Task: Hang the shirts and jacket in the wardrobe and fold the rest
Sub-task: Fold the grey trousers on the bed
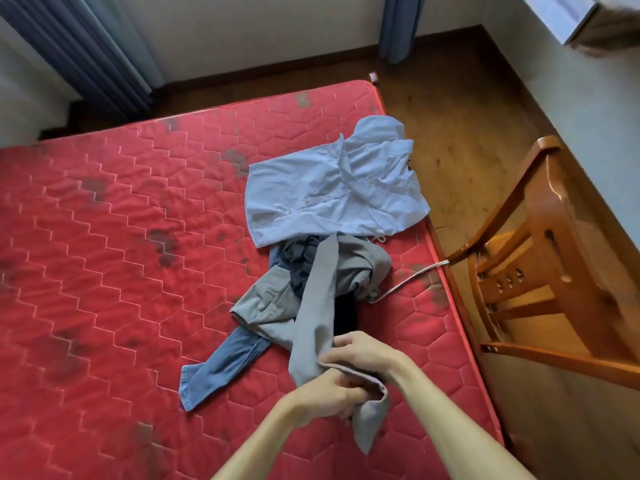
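No writing, brand, number or sign can be read anywhere in this view. A small dark tab at the collar of the light blue shirt may be a label, but it is too small to make out. The pale box at the top right corner is blurred, and nothing on its face can be read.
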`<action>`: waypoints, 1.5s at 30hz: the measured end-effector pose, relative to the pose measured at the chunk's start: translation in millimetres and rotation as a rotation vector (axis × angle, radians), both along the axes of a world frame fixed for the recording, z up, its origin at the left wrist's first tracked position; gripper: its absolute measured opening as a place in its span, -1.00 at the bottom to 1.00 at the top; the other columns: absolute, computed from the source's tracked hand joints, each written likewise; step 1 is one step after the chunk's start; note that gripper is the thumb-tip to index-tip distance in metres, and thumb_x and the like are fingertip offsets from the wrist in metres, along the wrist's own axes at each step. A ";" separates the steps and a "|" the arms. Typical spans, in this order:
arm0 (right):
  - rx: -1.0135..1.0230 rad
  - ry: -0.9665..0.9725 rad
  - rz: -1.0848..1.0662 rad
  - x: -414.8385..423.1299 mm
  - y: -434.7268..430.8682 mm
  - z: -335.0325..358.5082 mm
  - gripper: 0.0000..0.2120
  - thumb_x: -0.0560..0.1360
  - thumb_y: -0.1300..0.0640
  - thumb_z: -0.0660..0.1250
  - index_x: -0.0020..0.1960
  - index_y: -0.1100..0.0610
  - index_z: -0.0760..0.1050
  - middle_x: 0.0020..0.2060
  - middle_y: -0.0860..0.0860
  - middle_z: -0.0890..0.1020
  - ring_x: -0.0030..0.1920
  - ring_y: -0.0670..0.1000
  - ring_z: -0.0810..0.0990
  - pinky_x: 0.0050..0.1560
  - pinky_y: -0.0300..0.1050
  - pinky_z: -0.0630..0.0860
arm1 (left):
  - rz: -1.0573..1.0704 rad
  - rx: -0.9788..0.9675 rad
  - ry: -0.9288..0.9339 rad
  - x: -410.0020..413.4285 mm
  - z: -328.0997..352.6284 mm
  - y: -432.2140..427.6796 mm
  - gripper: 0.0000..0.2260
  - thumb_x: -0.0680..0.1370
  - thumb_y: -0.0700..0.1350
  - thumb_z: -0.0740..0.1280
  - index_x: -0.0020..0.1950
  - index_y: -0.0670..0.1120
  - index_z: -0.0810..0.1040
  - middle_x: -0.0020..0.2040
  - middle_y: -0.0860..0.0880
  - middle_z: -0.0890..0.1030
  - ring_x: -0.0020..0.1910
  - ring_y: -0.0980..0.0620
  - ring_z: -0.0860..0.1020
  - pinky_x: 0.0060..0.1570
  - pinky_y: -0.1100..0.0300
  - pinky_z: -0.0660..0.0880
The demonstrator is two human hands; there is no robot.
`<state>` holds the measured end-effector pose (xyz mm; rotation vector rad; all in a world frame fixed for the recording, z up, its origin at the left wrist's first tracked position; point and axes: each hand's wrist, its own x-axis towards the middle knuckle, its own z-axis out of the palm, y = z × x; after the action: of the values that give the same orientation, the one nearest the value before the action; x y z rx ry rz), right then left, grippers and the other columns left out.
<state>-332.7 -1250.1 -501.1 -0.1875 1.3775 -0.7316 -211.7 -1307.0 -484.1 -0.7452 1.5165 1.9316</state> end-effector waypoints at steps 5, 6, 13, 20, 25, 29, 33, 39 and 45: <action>-0.130 0.057 -0.065 15.2 14.0 56.0 -0.80 0.41 0.24 0.39 -0.36 0.07 0.48 -0.40 -0.01 0.50 -0.33 -0.08 0.47 -0.21 -0.22 0.40 | -0.012 -0.022 -0.166 26.5 23.9 20.2 -0.85 0.60 -0.19 0.26 -0.06 -0.03 0.61 -0.20 0.00 0.66 -0.24 0.07 0.62 -0.19 0.22 0.56; -0.159 0.068 -0.115 13.2 18.1 67.1 -0.77 0.39 0.26 0.39 -0.39 0.07 0.47 -0.42 -0.02 0.49 -0.37 -0.10 0.46 -0.28 -0.25 0.39 | 0.024 0.005 -0.195 34.6 28.7 17.6 -0.86 0.63 -0.16 0.23 -0.04 -0.05 0.58 -0.18 0.00 0.65 -0.22 0.07 0.60 -0.19 0.23 0.54; -0.340 -0.044 -0.131 1.9 66.5 138.3 -0.93 0.21 0.22 0.35 -0.33 0.22 0.52 -0.47 0.04 0.50 -0.45 -0.08 0.46 -0.41 -0.25 0.37 | 0.829 0.389 -0.081 16.0 70.9 -23.7 -0.38 0.42 0.13 0.50 0.22 -0.33 0.51 0.08 -0.27 0.62 -0.12 -0.08 0.71 -0.15 0.11 0.65; -0.403 -0.196 -0.113 0.1 123.6 163.2 -0.90 0.30 0.16 0.38 -0.29 0.07 0.68 -0.32 -0.04 0.65 -0.24 -0.12 0.60 -0.16 -0.26 0.48 | 0.571 0.071 0.097 -19.5 112.2 3.0 -0.72 0.34 -0.31 0.48 0.03 -0.22 0.67 0.16 -0.33 0.60 0.06 -0.19 0.60 0.19 0.00 0.51; -0.427 -0.553 -0.477 -9.7 163.9 120.2 -0.08 0.47 -0.39 0.24 0.38 0.45 0.39 0.28 0.32 0.50 0.32 0.26 0.45 0.41 0.12 0.30 | 0.500 -0.025 0.215 6.9 144.1 15.6 -0.73 0.31 -0.38 0.35 -0.02 -0.25 0.67 -0.11 -0.21 0.66 -0.15 -0.09 0.65 -0.16 0.14 0.57; -0.232 -0.493 -0.776 1.3 141.4 92.8 -0.05 0.34 -0.39 0.42 0.25 0.46 0.46 -0.01 0.28 0.58 -0.05 0.21 0.63 0.00 0.08 0.63 | 0.429 0.043 0.365 42.7 174.4 22.8 -0.78 0.33 -0.39 0.27 -0.05 -0.34 0.55 -0.21 -0.18 0.57 -0.28 -0.06 0.57 -0.26 0.17 0.52; -0.131 -0.217 -0.670 28.3 98.1 82.0 -0.40 0.47 -0.17 0.35 0.18 0.36 0.60 -0.03 0.28 0.66 -0.11 0.21 0.66 -0.13 -0.01 0.62 | 0.406 0.075 0.375 79.5 191.6 28.7 -0.72 0.23 -0.36 0.29 -0.08 -0.34 0.54 -0.26 -0.13 0.55 -0.36 -0.04 0.53 -0.32 0.18 0.46; -0.182 0.211 -0.488 89.1 39.3 95.6 -0.73 0.45 0.52 0.19 -0.26 0.22 0.48 -0.33 0.16 0.56 -0.34 0.02 0.57 -0.30 -0.17 0.51 | 0.473 -0.028 0.246 154.3 184.0 8.2 -0.81 0.24 -0.28 0.28 -0.21 -0.37 0.48 -0.28 -0.19 0.46 -0.31 -0.09 0.42 -0.23 -0.01 0.34; -0.465 0.005 -0.422 177.4 4.2 155.7 -0.67 0.49 0.46 0.11 -0.04 0.19 0.59 -0.20 0.17 0.64 -0.23 0.05 0.62 -0.18 -0.14 0.54 | 0.686 0.000 -0.087 234.6 166.9 -14.7 -0.68 0.47 0.04 0.23 -0.31 -0.15 0.60 -0.36 -0.09 0.59 -0.44 0.01 0.53 -0.38 0.26 0.44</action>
<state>-155.3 -1245.9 -345.4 -0.2663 1.2461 -1.4037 22.8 -1321.8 -317.2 -1.4734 1.3027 2.3248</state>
